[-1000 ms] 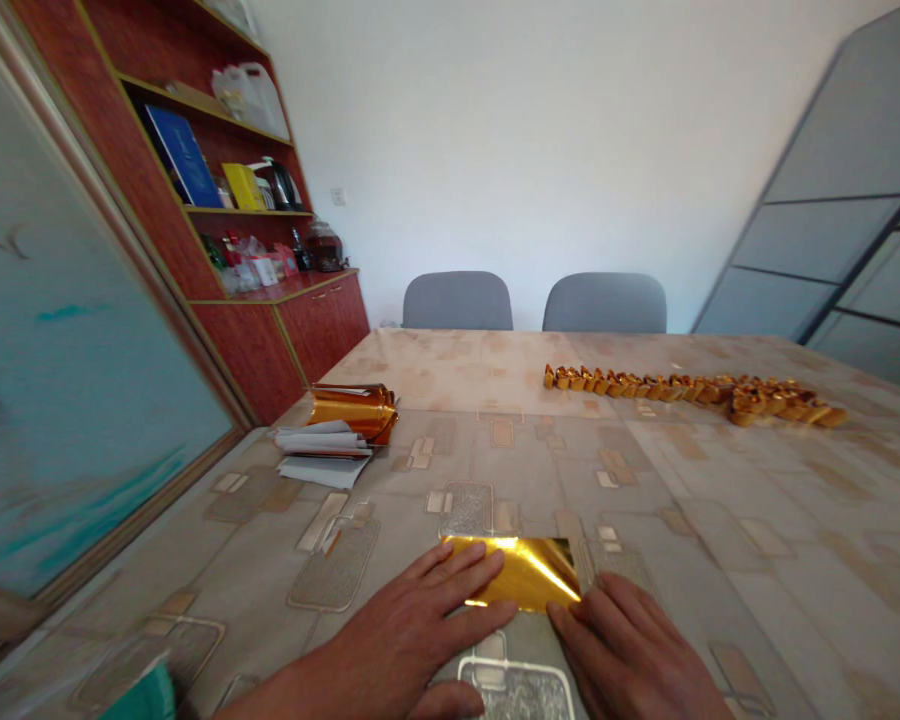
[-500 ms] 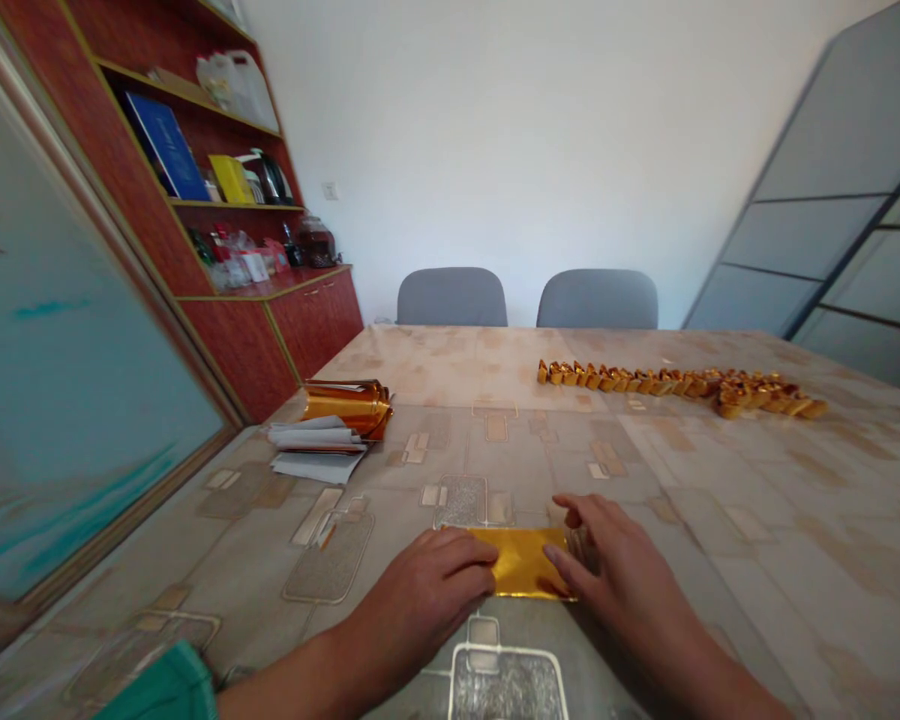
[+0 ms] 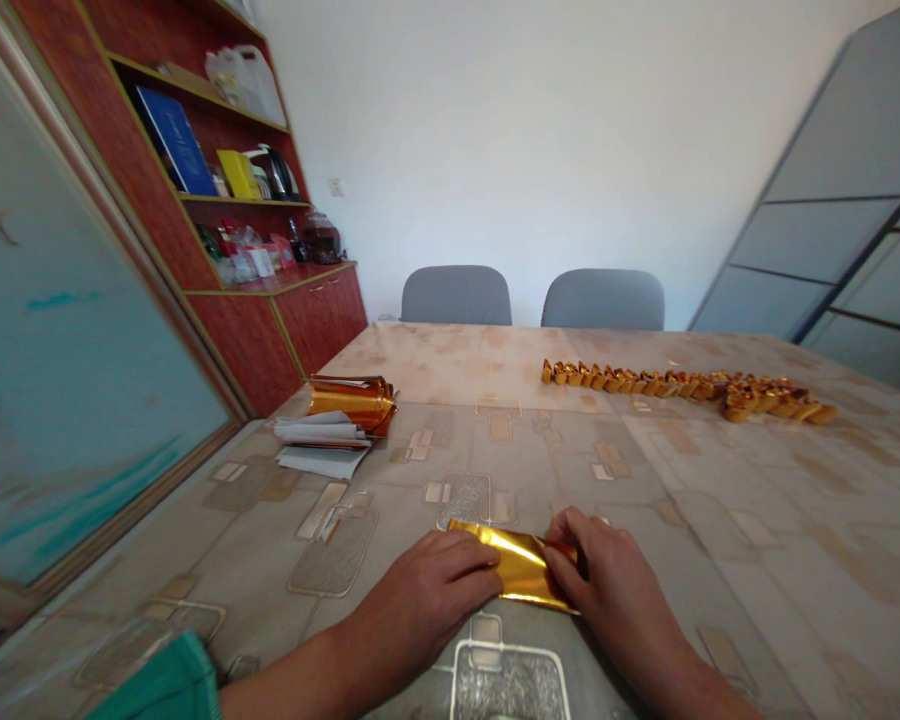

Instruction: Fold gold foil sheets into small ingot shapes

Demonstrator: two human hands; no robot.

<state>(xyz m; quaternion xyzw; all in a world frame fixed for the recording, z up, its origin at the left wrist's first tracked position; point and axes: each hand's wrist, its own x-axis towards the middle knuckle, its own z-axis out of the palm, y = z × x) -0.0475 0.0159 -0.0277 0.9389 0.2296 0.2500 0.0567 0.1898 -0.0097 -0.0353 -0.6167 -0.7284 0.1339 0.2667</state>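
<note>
Head view. Left hand [image 3: 422,602] lies flat and palm-down on the left end of a gold foil strip [image 3: 517,565], its fingers together and pointing right. Right hand [image 3: 607,578] has its fingers curled over the foil's right end. Hands together on the one strip, not touching each other; a short stretch of foil shows between them. Strip is folded or creased, its long edges bright, and lies flat at bottom centre of the frame, on a patterned table cover [image 3: 720,520], just below a silver-grey printed rectangle in the cover.

Room: the cover runs a long way right of the right hand and ahead of both hands to the far table edge. Left of the left hand it reaches the table's diagonal side edge, along a glass panel [image 3: 82,350].

Ahead-left, near that edge: a roll of gold foil [image 3: 351,403] behind a stack of white paper slips [image 3: 319,445]. Far right: a long row of folded gold foil ingots [image 3: 682,392], near the far edge. Beyond the table: two grey chairs [image 3: 529,297] and a red wooden cabinet [image 3: 270,335]. Green fabric [image 3: 161,682] at bottom left, beside the left forearm.
</note>
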